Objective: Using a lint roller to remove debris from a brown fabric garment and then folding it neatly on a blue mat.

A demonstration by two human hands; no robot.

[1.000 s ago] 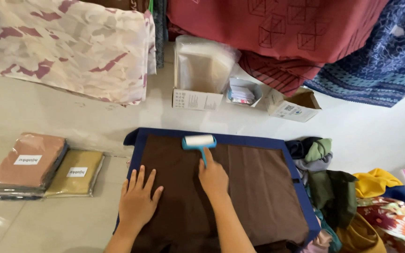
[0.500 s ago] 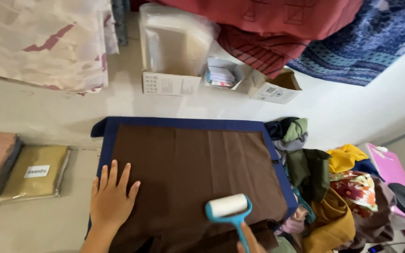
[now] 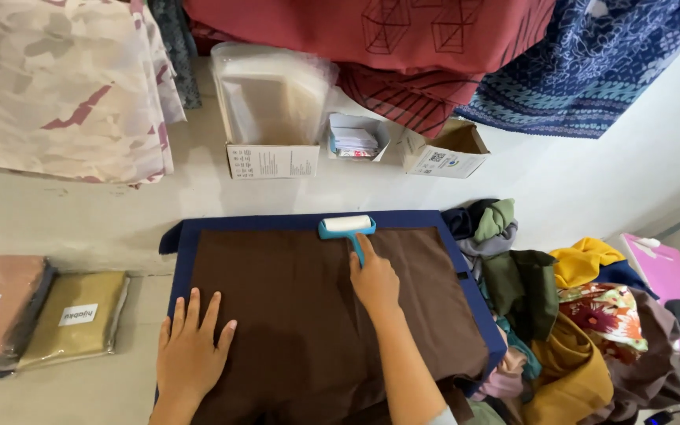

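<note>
Head view: left hand [image 3: 192, 350] is lying open, fingers spread flat, pinning the brown cloth [image 3: 316, 315] at its near-left corner. Right hand [image 3: 374, 279] is gripping the teal lint roller [image 3: 346, 227], now pushed back up to the cloth's far edge after being down near the body. Heaped clothes [image 3: 560, 315] are crowding the right side.
</note>
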